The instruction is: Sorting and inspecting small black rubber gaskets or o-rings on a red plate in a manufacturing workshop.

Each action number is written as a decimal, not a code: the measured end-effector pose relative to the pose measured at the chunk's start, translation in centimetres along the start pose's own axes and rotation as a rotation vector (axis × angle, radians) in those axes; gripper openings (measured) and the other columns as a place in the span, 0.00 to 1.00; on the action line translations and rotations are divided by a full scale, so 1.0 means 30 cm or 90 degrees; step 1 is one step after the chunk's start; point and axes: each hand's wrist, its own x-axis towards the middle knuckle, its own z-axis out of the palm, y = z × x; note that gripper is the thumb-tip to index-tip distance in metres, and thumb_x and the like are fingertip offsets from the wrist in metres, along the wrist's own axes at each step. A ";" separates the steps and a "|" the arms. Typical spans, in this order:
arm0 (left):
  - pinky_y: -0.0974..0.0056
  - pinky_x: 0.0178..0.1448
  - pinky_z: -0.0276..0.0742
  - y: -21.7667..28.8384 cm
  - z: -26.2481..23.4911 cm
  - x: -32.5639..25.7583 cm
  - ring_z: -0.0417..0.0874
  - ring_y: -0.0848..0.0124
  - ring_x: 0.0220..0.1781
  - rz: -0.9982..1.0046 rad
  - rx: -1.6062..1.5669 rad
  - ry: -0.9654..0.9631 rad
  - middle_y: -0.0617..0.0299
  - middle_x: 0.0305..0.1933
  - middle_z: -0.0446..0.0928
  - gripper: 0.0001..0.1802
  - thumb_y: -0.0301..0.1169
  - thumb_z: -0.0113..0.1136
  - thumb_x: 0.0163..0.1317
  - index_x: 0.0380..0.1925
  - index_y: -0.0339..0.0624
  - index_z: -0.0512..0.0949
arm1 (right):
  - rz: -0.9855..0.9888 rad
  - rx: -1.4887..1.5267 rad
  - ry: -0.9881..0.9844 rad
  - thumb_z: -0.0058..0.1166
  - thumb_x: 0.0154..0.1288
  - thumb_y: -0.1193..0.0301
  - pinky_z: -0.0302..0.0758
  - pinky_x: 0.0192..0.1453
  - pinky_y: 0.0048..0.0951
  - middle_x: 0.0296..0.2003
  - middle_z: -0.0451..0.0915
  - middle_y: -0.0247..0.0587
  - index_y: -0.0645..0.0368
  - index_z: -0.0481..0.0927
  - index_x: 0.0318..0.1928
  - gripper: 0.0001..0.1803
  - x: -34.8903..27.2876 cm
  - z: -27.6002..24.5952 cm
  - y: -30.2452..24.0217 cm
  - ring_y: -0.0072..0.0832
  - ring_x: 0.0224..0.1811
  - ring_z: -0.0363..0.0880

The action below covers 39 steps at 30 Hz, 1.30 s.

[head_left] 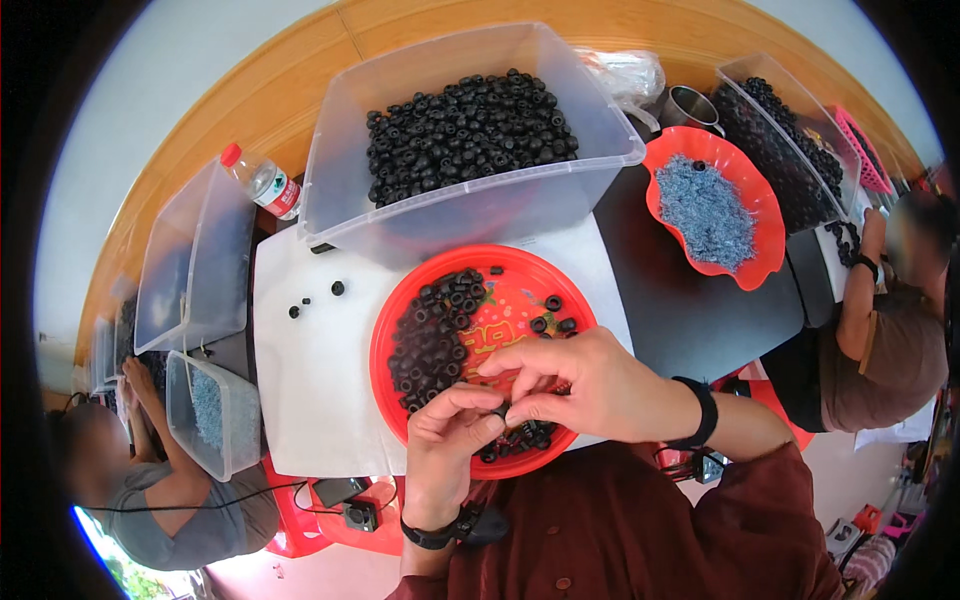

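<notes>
My left hand [445,430] and my right hand [605,385] meet over the near part of a round red tray [520,262]. The left thumb and index finger pinch a small black ring-like piece [502,409], partly hidden by the fingertips. My right fingers are closed at the same spot, thumb and fingertips pressed near that piece; what lies between them is hidden. Many black ring-shaped pieces [430,350] are heaped on the tray's left side. A few thicker black rings [553,302] lie at its right, and more small black parts [525,437] lie below my hands.
Behind the tray stands a large clear bin [400,225] of black parts. A red scalloped dish [760,200] with blue-grey small pieces is at right. A bottle [270,187] and clear boxes [210,265] stand left. Loose parts [337,288] dot the white sheet [310,400]. Co-workers sit on both sides.
</notes>
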 end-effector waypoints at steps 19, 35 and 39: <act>0.69 0.50 0.76 0.002 0.021 0.038 0.80 0.73 0.44 -0.049 -0.098 -0.046 0.60 0.41 0.80 0.15 0.17 0.63 0.54 0.42 0.36 0.77 | 0.211 0.402 -0.098 0.67 0.55 0.75 0.72 0.34 0.16 0.30 0.79 0.31 0.62 0.77 0.39 0.13 0.003 -0.035 0.074 0.13 0.31 0.76; 0.67 0.53 0.78 -0.002 -0.038 0.040 0.80 0.68 0.44 -0.012 -0.251 -0.021 0.54 0.44 0.78 0.11 0.24 0.56 0.63 0.45 0.34 0.74 | 0.018 -0.311 0.075 0.60 0.56 0.74 0.72 0.30 0.29 0.28 0.77 0.40 0.58 0.80 0.36 0.06 0.018 -0.183 0.049 0.32 0.27 0.77; 0.68 0.52 0.77 -0.028 -0.054 0.046 0.80 0.69 0.43 -0.027 -0.300 -0.050 0.54 0.44 0.77 0.11 0.25 0.56 0.63 0.45 0.34 0.74 | 0.049 -0.439 0.026 0.59 0.54 0.73 0.72 0.31 0.36 0.28 0.75 0.40 0.59 0.79 0.31 0.04 -0.018 -0.145 0.106 0.40 0.28 0.76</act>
